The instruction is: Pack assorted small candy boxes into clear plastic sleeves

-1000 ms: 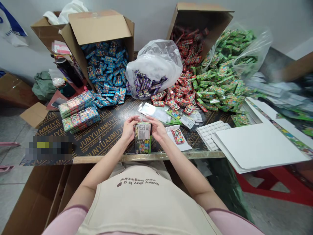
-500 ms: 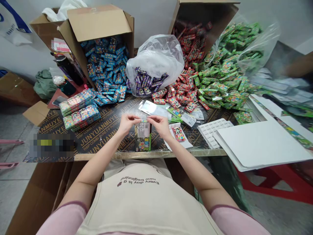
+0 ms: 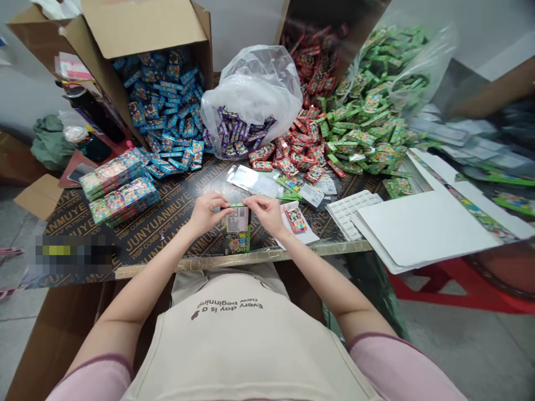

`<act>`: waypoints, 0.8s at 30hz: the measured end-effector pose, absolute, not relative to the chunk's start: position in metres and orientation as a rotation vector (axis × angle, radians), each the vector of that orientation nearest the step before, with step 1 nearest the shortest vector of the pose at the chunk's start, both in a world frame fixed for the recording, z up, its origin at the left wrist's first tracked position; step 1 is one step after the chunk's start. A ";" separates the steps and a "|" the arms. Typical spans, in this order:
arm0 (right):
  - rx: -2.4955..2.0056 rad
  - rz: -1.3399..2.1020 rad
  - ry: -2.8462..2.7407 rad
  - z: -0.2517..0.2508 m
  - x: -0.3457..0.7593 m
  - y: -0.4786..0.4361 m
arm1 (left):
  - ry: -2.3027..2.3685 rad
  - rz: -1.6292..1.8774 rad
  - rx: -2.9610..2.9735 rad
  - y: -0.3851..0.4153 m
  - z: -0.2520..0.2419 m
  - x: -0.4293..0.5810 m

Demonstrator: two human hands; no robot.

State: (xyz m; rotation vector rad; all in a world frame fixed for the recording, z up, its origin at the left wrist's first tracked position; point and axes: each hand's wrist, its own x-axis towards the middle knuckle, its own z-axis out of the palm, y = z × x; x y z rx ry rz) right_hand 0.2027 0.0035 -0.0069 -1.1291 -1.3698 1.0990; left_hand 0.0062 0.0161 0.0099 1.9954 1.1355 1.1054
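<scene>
A black-and-green printed packaging bag (image 3: 237,238) lies upright to me near the table's front edge, with a pale barcode label on its upper part. My left hand (image 3: 209,214) is closed at the bag's top left corner, thumb and fingers pinched. At the top right corner my right hand (image 3: 266,215) pinches the same edge. Whether anything is inside the bag, I cannot tell. Just beyond the hands lie flat clear bags (image 3: 257,182) with green printed ends. A red small box (image 3: 296,220) rests on white paper right of my right hand.
Blue boxes (image 3: 171,106) spill from a carton, purple ones (image 3: 238,136) from a clear bag; red (image 3: 307,136) and green (image 3: 368,133) heaps adjoin. Wrapped stacks (image 3: 123,200) stand left. Label sheets (image 3: 353,211) and white card (image 3: 430,225) lie right. Another person's arm (image 3: 497,97) is at far right.
The view has shifted, so the table's contents sit further left and slightly higher. Both hands stay at the bag's top edge; the left fingers are a little more curled.
</scene>
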 end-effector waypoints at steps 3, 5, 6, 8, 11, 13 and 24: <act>-1.063 0.978 -1.487 -0.009 0.204 -0.006 | 1.089 1.047 2.099 0.016 0.005 0.014; -1.057 0.925 -1.602 -0.015 0.222 -0.001 | 1.067 1.014 2.146 0.016 0.002 0.019; -1.100 0.856 -1.637 -0.019 0.236 0.005 | 1.064 1.012 2.166 0.016 0.001 0.021; -1.274 0.650 -1.670 -0.032 0.271 0.019 | 1.067 1.027 2.197 0.015 -0.001 0.023; -1.559 0.476 -1.821 -0.058 0.320 0.037 | 1.082 1.025 2.208 0.015 -0.002 0.023; -1.631 0.480 -1.953 -0.075 0.338 0.041 | 1.100 1.014 2.200 0.015 -0.003 0.023; -1.564 0.483 -2.085 -0.106 0.328 0.029 | 1.145 1.136 2.063 0.009 -0.006 0.028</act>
